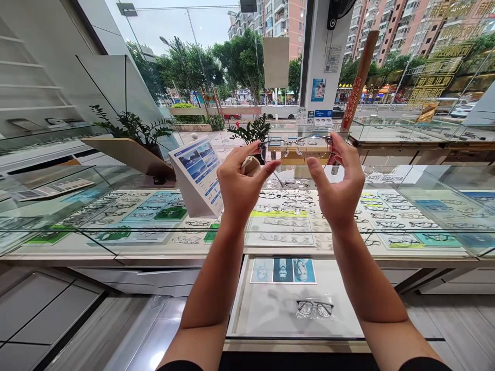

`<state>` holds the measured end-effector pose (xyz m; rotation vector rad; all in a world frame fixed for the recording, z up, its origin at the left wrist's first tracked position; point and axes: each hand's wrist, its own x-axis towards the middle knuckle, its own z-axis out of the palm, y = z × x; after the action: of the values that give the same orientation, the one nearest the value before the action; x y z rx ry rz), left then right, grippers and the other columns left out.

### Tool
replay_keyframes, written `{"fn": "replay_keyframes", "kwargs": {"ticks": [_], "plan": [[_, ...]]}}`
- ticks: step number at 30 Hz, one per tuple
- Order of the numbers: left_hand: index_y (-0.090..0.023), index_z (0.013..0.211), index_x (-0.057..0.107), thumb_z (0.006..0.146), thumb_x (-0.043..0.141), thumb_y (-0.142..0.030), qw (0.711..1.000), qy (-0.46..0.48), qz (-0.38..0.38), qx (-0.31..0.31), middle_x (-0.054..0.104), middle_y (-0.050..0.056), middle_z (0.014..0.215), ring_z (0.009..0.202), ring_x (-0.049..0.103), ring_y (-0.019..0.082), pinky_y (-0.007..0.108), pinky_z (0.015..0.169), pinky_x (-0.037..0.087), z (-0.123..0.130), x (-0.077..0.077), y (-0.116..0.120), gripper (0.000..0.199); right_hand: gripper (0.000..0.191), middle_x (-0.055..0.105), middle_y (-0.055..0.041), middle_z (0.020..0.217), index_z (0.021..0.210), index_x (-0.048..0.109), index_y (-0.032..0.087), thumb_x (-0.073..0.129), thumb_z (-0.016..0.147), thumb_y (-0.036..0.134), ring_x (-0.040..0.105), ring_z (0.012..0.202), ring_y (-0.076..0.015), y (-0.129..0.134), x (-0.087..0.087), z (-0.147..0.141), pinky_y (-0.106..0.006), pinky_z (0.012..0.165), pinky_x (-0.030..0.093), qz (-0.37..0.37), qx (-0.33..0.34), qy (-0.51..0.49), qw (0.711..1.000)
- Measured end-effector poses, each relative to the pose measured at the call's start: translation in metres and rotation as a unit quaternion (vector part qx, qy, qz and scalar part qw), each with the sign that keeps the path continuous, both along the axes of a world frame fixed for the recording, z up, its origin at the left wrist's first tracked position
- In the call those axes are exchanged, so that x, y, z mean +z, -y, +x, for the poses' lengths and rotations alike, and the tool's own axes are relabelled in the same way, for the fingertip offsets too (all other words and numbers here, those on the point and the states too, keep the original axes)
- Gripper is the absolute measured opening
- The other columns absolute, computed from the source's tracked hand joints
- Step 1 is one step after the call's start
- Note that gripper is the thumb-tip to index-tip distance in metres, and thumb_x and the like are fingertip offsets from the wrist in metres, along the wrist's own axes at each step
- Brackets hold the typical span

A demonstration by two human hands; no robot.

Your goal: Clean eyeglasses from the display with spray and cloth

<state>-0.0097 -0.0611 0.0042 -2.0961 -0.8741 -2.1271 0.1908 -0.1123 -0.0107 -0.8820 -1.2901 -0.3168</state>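
Nearest the camera are two black sleeves (180, 366), cut off by the bottom edge so that only their cuffs show, with bare forearms reaching forward from them. In this head view the left hand (240, 172) and the right hand (342, 180) hold up a pair of eyeglasses (293, 142) above the glass counter (386, 231), one at each end. Both grips are light: fingertips at the outer ends of the frame, thumbs spread apart below. Whether the right thumb touches the rim is hard to tell. The side arms are mostly lost behind the hands and against the busy background. A pale rounded shape (250, 165) fills the gap of the left hand; I cannot tell whether it is held or stands behind.

The eyeglasses have rounded, clear lenses and a thin rim. Under the counter's smooth glass, rows of frames (297, 197) lie on flat panels, blurred in places by reflections. A glossy tent-shaped card (201, 175) stands left of the hands, its small print unreadable. Below, a white drawer (266, 314) is pulled out, holding dark-rimmed spectacles (315, 308) in crinkled clear plastic and a flat card of portraits (283, 270).
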Motion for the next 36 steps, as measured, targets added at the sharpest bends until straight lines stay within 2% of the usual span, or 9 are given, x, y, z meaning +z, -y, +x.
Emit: {"fn": "replay_keyframes", "kwargs": {"ticks": [7, 11, 16, 24, 30, 36], "plan": [[-0.027, 0.127, 0.081, 0.085, 0.093, -0.06, 1.0, -0.004, 0.006, 0.024, 0.083, 0.01, 0.12, 0.114, 0.078, 0.027, 0.043, 0.1, 0.063, -0.001, 0.0, -0.001, 0.056, 0.059, 0.068, -0.0085, 0.157, 0.159, 0.062, 0.035, 0.071, 0.102, 0.049, 0.065, 0.147, -0.0355, -0.003, -0.002, 0.001, -0.067, 0.12, 0.055, -0.004, 0.026, 0.002, 1.0], [-0.025, 0.126, 0.081, 0.086, 0.092, -0.062, 0.999, -0.001, 0.025, 0.045, 0.082, 0.01, 0.115, 0.11, 0.078, 0.026, 0.041, 0.097, 0.063, 0.001, 0.001, 0.004, 0.056, 0.059, 0.069, -0.009, 0.157, 0.159, 0.062, 0.035, 0.07, 0.103, 0.051, 0.065, 0.147, -0.0356, -0.005, -0.003, 0.002, -0.066, 0.119, 0.056, -0.018, 0.034, -0.002, 0.999], [-0.027, 0.123, 0.081, 0.085, 0.093, -0.059, 0.996, 0.003, 0.038, 0.074, 0.081, 0.01, 0.111, 0.107, 0.076, 0.027, 0.043, 0.093, 0.063, 0.005, 0.002, 0.011, 0.051, 0.057, 0.07, -0.0105, 0.157, 0.157, 0.064, 0.033, 0.069, 0.104, 0.054, 0.068, 0.144, -0.0353, -0.008, -0.006, 0.003, -0.067, 0.119, 0.055, -0.033, 0.051, -0.019, 0.998], [-0.025, 0.125, 0.08, 0.083, 0.094, -0.06, 0.997, 0.014, 0.041, 0.07, 0.078, 0.012, 0.114, 0.111, 0.074, 0.029, 0.042, 0.092, 0.062, 0.006, 0.001, 0.013, 0.056, 0.058, 0.071, -0.0126, 0.158, 0.157, 0.065, 0.03, 0.068, 0.104, 0.055, 0.068, 0.144, -0.0345, -0.011, -0.009, 0.001, -0.065, 0.121, 0.055, -0.065, 0.067, -0.034, 0.995], [-0.028, 0.13, 0.08, 0.084, 0.092, -0.063, 0.995, 0.002, 0.052, 0.091, 0.079, 0.01, 0.115, 0.109, 0.074, 0.028, 0.045, 0.097, 0.063, 0.006, 0.0, 0.011, 0.058, 0.062, 0.071, -0.0147, 0.156, 0.157, 0.064, 0.028, 0.068, 0.103, 0.059, 0.069, 0.141, -0.0352, -0.016, -0.012, 0.0, -0.065, 0.119, 0.056, -0.063, 0.074, -0.043, 0.994], [-0.029, 0.133, 0.079, 0.088, 0.092, -0.054, 0.993, -0.01, 0.058, 0.102, 0.08, 0.012, 0.12, 0.112, 0.075, 0.028, 0.041, 0.093, 0.063, 0.007, 0.0, 0.007, 0.053, 0.063, 0.069, -0.0134, 0.158, 0.162, 0.056, 0.031, 0.066, 0.105, 0.055, 0.069, 0.142, -0.0341, -0.017, -0.013, 0.0, -0.063, 0.115, 0.06, -0.041, 0.047, -0.015, 0.998]]}}
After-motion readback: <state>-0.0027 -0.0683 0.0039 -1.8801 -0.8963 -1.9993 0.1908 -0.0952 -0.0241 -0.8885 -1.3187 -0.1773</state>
